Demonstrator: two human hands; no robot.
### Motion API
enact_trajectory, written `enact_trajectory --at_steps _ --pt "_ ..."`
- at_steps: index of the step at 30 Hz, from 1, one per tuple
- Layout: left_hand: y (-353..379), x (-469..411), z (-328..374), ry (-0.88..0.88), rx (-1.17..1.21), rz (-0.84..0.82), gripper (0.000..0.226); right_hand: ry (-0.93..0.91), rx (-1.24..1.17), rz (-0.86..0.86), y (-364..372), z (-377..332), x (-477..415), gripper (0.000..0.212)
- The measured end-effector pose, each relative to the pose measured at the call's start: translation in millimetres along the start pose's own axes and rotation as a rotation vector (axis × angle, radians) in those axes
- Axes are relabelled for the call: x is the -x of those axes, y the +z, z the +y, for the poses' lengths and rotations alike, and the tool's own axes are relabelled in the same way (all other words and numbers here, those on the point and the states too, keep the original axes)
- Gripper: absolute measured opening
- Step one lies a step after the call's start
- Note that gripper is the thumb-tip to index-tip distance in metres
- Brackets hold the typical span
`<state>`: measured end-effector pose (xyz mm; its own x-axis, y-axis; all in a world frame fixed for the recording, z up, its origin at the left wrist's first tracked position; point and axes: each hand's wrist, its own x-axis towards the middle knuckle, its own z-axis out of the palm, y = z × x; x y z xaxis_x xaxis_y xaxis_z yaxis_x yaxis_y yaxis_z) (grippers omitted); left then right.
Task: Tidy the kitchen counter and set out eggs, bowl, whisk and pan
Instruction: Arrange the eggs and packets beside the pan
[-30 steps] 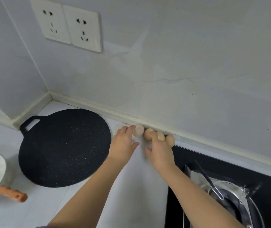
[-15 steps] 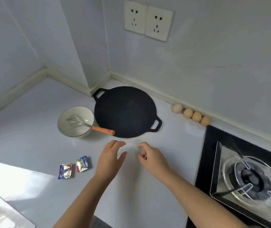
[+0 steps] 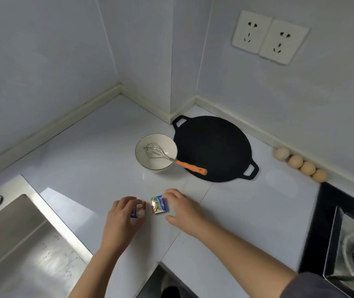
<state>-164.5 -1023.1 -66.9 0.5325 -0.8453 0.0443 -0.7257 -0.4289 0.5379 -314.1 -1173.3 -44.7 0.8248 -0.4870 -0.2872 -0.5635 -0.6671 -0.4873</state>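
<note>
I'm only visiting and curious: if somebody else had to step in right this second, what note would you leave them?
Left hand grips the left foil packet.
Right hand touches the right foil packet; whether it grips is unclear.
Set out: whisk in the bowl, pan beside it, four eggs in a row along the wall.
Left to do: clear both packets off the counter.

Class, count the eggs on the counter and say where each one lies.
4, in a row along the wall, right of the black pan: first egg nearest the pan, second egg, third egg, and fourth egg next to the hob. None seems hidden.
</note>
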Motion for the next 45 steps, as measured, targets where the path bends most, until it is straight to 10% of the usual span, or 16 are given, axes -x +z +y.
enact_trajectory --at_steps 18,35,45 --pt "3 -9 4 -0.003 0.039 -0.129 0.039 -0.039 0.084 0.017 13 5 -9 0.045" --pt "161 -85 254 0.557 0.075 -0.383 0.036 0.587 -0.018 0.379 -83 228 154 0.037" --pt "234 -143 347 0.623 -0.018 -0.362 0.023 0.656 -0.025 0.465 -120 309 150 0.034"
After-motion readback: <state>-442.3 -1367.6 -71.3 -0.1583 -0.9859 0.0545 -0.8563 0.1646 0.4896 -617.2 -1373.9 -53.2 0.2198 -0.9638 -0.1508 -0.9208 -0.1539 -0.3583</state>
